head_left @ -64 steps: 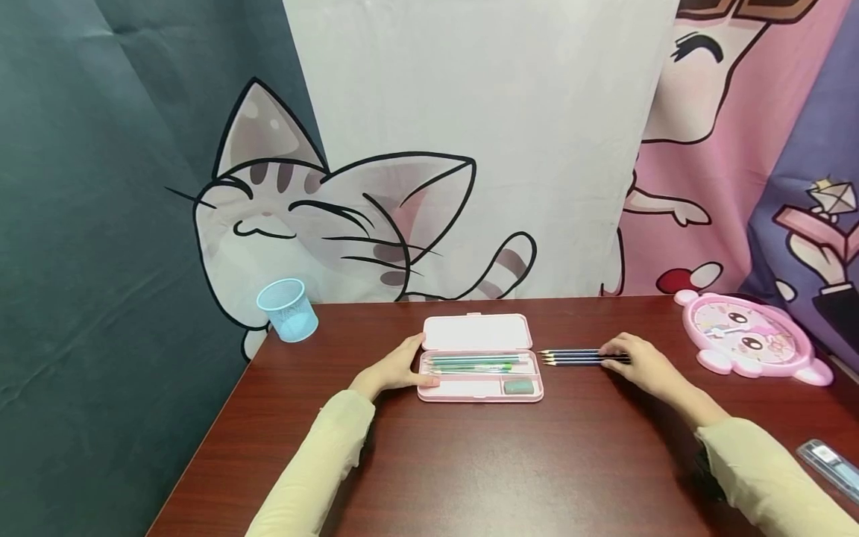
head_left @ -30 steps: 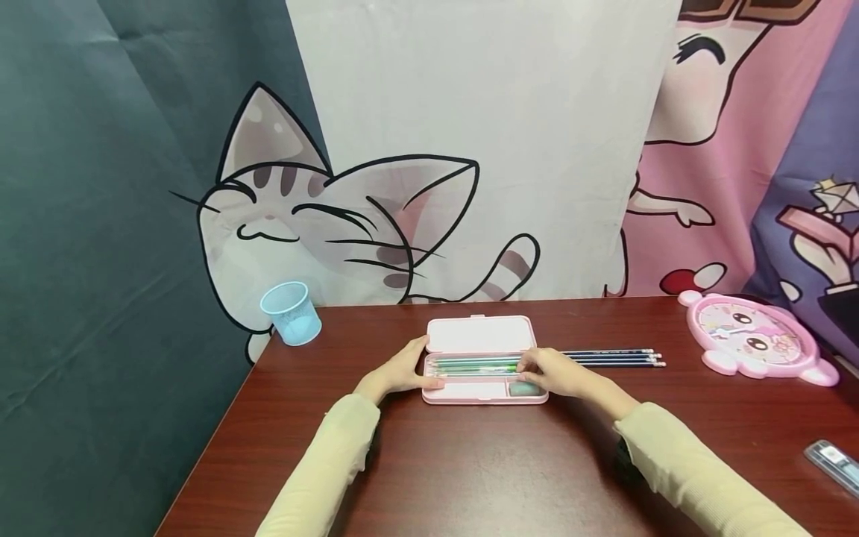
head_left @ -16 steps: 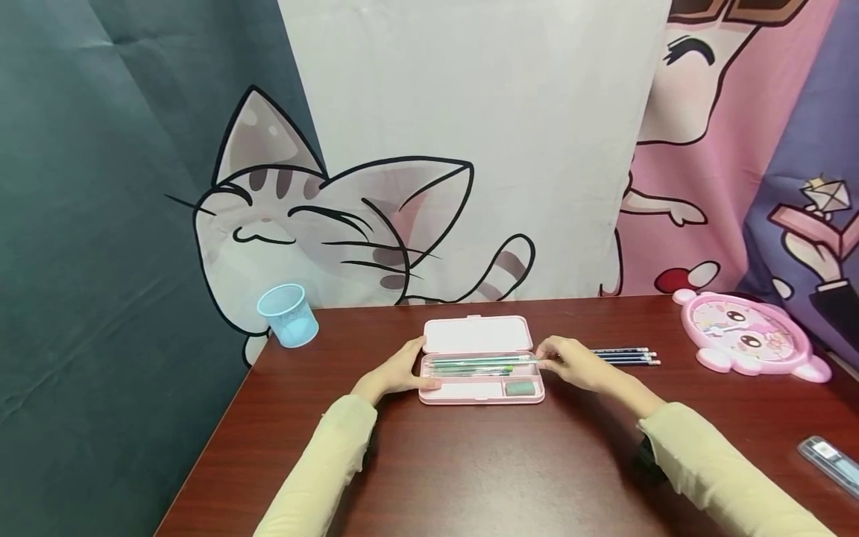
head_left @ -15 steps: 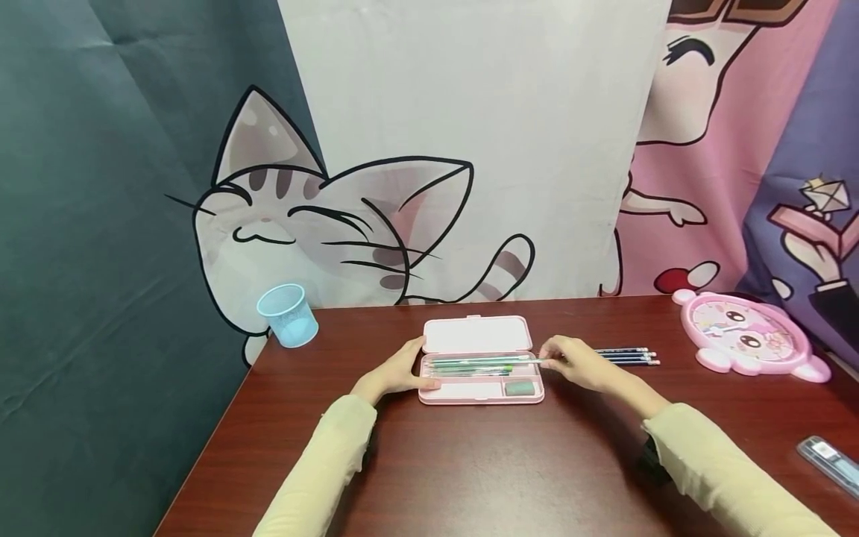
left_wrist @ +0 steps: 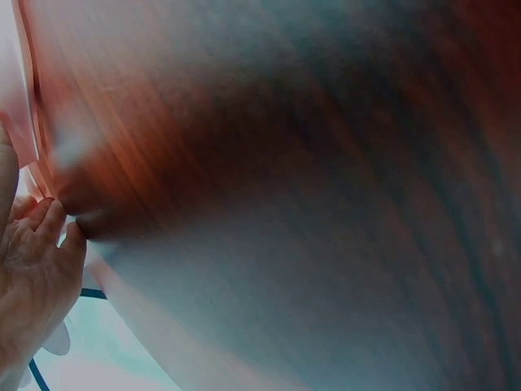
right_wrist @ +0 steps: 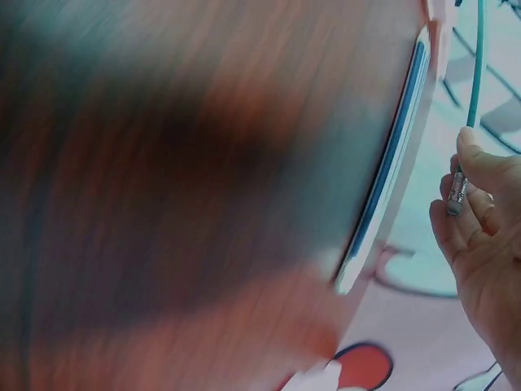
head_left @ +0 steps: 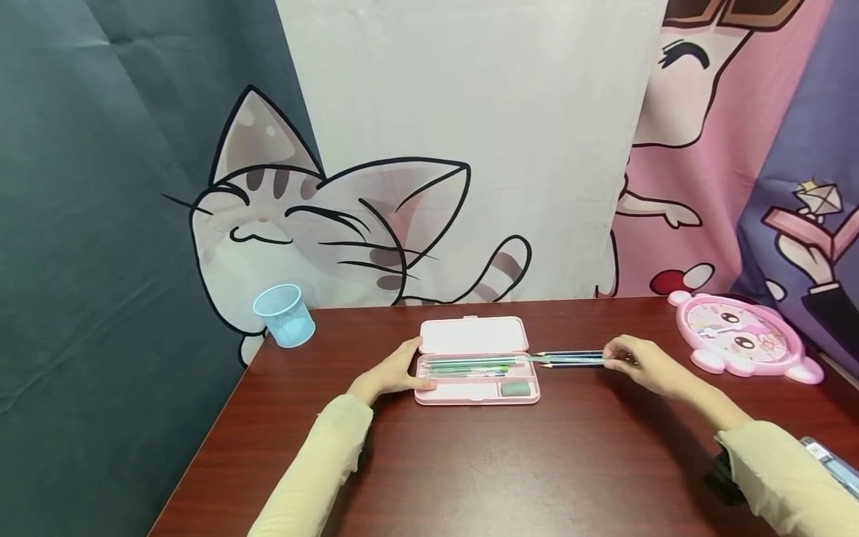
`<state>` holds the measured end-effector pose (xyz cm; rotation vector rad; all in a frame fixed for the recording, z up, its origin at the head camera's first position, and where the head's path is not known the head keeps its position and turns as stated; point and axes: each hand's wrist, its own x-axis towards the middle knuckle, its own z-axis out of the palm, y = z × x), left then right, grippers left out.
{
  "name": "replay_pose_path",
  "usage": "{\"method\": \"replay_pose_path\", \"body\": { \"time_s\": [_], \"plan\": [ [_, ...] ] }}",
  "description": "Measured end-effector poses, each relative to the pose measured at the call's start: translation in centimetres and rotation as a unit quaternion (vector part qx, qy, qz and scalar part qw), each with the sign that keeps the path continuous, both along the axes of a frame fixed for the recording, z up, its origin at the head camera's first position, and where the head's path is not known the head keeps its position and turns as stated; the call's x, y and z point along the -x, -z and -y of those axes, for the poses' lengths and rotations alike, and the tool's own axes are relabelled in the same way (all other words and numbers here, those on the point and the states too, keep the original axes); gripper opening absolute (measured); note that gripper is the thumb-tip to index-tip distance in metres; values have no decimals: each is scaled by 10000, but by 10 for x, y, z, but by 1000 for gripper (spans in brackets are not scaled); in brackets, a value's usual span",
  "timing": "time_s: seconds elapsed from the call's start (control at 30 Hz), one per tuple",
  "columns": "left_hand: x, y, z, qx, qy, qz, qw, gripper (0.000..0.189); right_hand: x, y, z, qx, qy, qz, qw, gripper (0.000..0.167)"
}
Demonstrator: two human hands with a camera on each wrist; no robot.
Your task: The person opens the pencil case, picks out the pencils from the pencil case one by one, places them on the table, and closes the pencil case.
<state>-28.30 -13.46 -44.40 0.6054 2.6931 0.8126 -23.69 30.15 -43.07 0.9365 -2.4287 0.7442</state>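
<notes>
A pink pencil case lies with its lid up on the brown table, several green pencils in its back compartment and a grey-green eraser in front. My left hand holds the case's left end, thumb over the front part, fingers at the back corner. Between thumb and fingers, my right hand pinches one green pencil near its eraser end; its tip points left toward the case. Under and beside it, dark blue pencils lie on the table, partly hidden in the head view.
A light blue cup stands at the table's back left corner. At the back right lies a pink animal-shaped clock. A clear-topped slim box sits at the right edge, partly behind the sleeve. A cartoon-printed cloth hangs behind the table.
My right hand left the blue pencils, reached into the case, took a green pencil and drew it out to the right. The left hand has stayed at the case.
</notes>
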Motion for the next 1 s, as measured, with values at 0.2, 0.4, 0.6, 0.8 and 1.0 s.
{"method": "replay_pose_path", "body": {
  "time_s": [0.2, 0.4, 0.6, 0.8, 1.0],
  "plan": [
    [0, -2, 2, -19, 21, -7, 10000, 99, -5, 8, -26, -80, 265, -38, 9996, 25],
    [2, 0, 2, -16, 28, 53, 10000, 100, -6, 18, -38, -129, 369, -75, 9992, 27],
    [2, 1, 1, 21, 73, 39, 10000, 101, -4, 18, -40, -244, 419, 17, 9988, 27],
    [1, -1, -1, -84, -38, 127, 9999, 101, -2, 14, -39, -605, 445, -30, 9972, 28],
    [1, -1, -1, -87, -3, 96, 9999, 101, 0, 17, -40, -879, 518, -191, 9946, 27]
  ]
}}
